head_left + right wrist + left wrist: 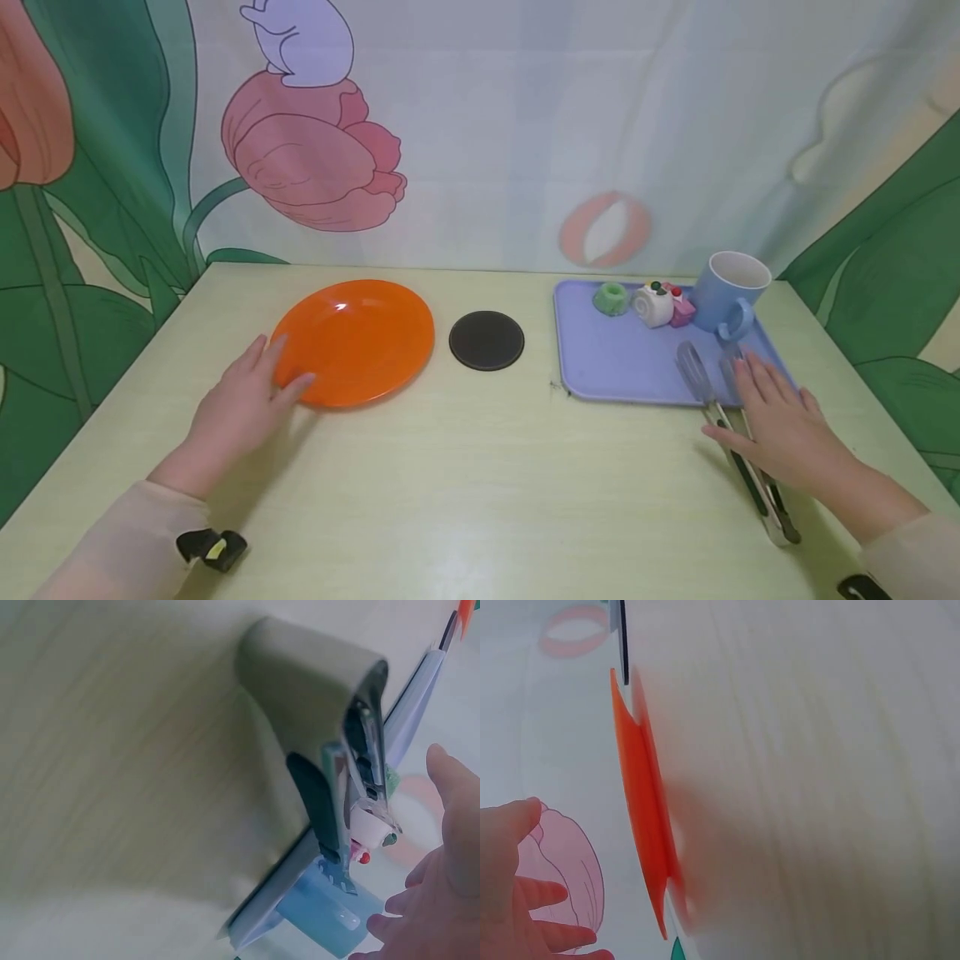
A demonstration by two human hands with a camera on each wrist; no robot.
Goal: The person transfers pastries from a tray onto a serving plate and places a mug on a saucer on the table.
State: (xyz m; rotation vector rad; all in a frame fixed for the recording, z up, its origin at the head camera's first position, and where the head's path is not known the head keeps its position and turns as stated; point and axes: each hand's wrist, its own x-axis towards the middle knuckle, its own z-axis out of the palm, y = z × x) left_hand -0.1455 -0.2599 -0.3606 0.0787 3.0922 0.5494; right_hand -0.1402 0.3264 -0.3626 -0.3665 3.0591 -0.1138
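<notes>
An orange plate (356, 342) lies at the left of the table. Over its left rim my left hand (243, 400) is spread with nothing in it; in the left wrist view this hand (510, 907) stays apart from the plate (641, 802). Metal tongs (745, 472) with dark grips rest their heads on a lilac tray (622, 367), handles reaching over its front edge. Above them hovers my right hand (787, 425), fingers extended. From the right wrist view, the tongs (315, 682) and that hand (450, 877) are apart.
A round black coaster (487, 340) lies between plate and tray. On the tray stand a blue mug (708, 300), a green ring-shaped piece (611, 300), a white roll cake (654, 307) and a pink cake piece (681, 312). A printed curtain (465, 125) hangs behind the table.
</notes>
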